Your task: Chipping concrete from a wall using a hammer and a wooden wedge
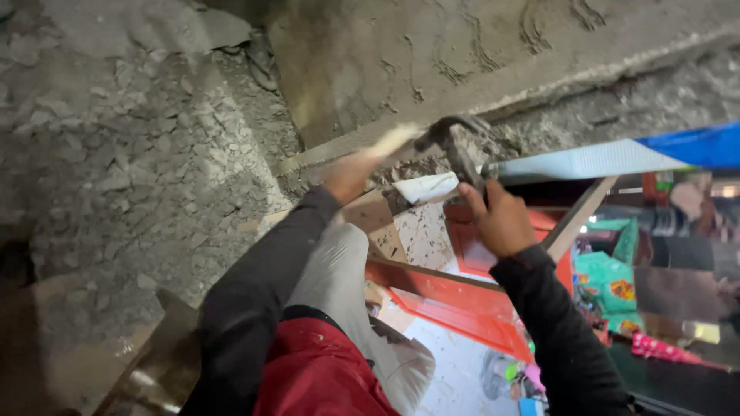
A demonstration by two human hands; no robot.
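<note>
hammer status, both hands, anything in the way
Right hand grips claw hammer handle. Left hand holds pale strip against rough concrete wall. White scrap below hammer head.

There is one view only, from the camera on my head. It is tipped up and forward along my raised arms, close to the rough concrete ceiling (pixel 154 154) that fills most of the frame. At the right edge it looks down past my sleeves to the room below.
</note>
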